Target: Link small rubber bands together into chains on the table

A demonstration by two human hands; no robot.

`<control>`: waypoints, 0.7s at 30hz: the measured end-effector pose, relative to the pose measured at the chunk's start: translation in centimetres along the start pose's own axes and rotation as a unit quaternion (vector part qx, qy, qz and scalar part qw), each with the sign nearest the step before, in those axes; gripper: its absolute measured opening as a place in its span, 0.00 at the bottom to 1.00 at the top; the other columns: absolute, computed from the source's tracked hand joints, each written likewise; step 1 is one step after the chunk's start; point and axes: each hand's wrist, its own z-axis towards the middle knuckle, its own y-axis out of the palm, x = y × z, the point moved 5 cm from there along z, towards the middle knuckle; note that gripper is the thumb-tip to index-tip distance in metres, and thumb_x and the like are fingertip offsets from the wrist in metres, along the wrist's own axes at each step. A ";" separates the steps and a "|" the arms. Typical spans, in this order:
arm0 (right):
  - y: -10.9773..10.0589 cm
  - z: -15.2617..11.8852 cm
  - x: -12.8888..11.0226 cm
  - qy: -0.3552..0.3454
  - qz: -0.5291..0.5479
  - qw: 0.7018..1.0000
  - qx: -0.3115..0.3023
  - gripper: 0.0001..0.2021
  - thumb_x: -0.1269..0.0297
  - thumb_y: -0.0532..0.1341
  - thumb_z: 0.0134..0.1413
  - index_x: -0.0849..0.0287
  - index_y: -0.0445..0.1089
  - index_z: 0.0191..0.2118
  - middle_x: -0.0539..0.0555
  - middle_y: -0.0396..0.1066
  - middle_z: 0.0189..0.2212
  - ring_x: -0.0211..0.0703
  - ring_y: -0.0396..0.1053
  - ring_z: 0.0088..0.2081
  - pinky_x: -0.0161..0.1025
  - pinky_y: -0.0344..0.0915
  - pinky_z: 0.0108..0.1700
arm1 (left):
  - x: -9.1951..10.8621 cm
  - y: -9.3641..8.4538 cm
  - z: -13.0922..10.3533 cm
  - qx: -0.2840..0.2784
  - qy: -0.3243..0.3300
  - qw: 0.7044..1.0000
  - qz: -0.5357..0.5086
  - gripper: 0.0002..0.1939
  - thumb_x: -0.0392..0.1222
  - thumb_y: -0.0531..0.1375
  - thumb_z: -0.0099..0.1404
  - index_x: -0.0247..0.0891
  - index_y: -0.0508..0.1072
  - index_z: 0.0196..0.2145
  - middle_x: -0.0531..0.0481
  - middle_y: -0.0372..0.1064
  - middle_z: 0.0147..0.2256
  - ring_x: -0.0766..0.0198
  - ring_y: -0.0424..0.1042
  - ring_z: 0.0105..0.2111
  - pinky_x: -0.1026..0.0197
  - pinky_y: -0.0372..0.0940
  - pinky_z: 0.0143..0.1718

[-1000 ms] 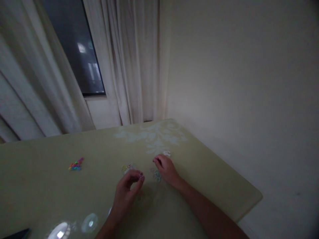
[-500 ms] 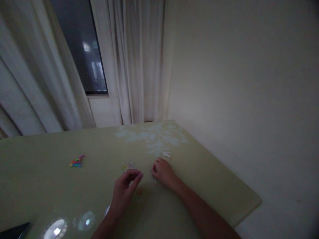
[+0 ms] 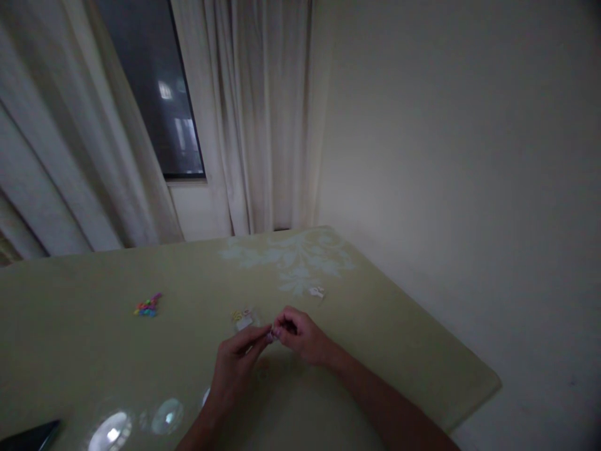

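Note:
My left hand (image 3: pixel 235 363) and my right hand (image 3: pixel 300 333) meet fingertip to fingertip just above the table. Both are closed in a pinch around a tiny pale thing (image 3: pixel 271 336), too small to name. Just beyond my left fingers lies a small clear packet (image 3: pixel 244 319) with yellowish bits at its far side. Small white pieces (image 3: pixel 317 292) rest on the table past my right hand. Farther left is a little heap of bright multicoloured pieces (image 3: pixel 148 305).
The pale green table (image 3: pixel 94 351) has a white floral pattern near its far corner. A dark flat device (image 3: pixel 32 436) lies at the near left edge. Lamp reflections shine on the surface. A wall (image 3: pixel 446 156) borders the right side, and curtains (image 3: pixel 253 125) hang behind.
My right hand has lifted off the table and moved left to meet my left fingertips. My left hand has hardly moved. The packet beyond it shows more fully.

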 end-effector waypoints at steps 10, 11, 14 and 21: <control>-0.2 0.1 0.6 -0.007 -0.018 0.999 0.049 0.16 0.50 0.66 0.59 0.61 0.75 0.36 0.48 0.64 0.28 0.36 0.59 0.29 0.35 0.56 0.32 | 0.1 0.1 -0.1 0.005 -0.003 1.000 0.016 0.08 0.49 0.69 0.62 0.43 0.85 0.35 0.48 0.83 0.33 0.58 0.81 0.33 0.61 0.75 0.36; -0.3 0.1 0.5 -0.012 -0.025 0.998 0.058 0.16 0.51 0.66 0.59 0.61 0.76 0.36 0.48 0.64 0.29 0.37 0.60 0.30 0.35 0.57 0.32 | 0.0 0.2 -0.2 0.007 -0.017 1.000 0.017 0.09 0.49 0.69 0.63 0.42 0.84 0.35 0.48 0.83 0.33 0.58 0.81 0.33 0.61 0.75 0.36; -0.5 0.1 0.2 -0.041 -0.037 0.996 0.072 0.15 0.52 0.65 0.61 0.61 0.79 0.36 0.49 0.64 0.29 0.37 0.62 0.30 0.35 0.58 0.33 | -0.5 0.3 -0.3 0.013 -0.061 0.998 0.008 0.12 0.52 0.67 0.64 0.40 0.83 0.36 0.48 0.82 0.32 0.57 0.81 0.32 0.60 0.75 0.36; -0.4 -0.2 0.5 -0.106 -0.099 0.982 0.117 0.11 0.56 0.70 0.57 0.59 0.83 0.37 0.49 0.64 0.29 0.35 0.61 0.26 0.35 0.57 0.29 | -1.3 1.0 -0.5 0.021 -0.127 0.991 -0.034 0.18 0.54 0.67 0.61 0.38 0.83 0.40 0.43 0.84 0.36 0.53 0.82 0.34 0.55 0.77 0.38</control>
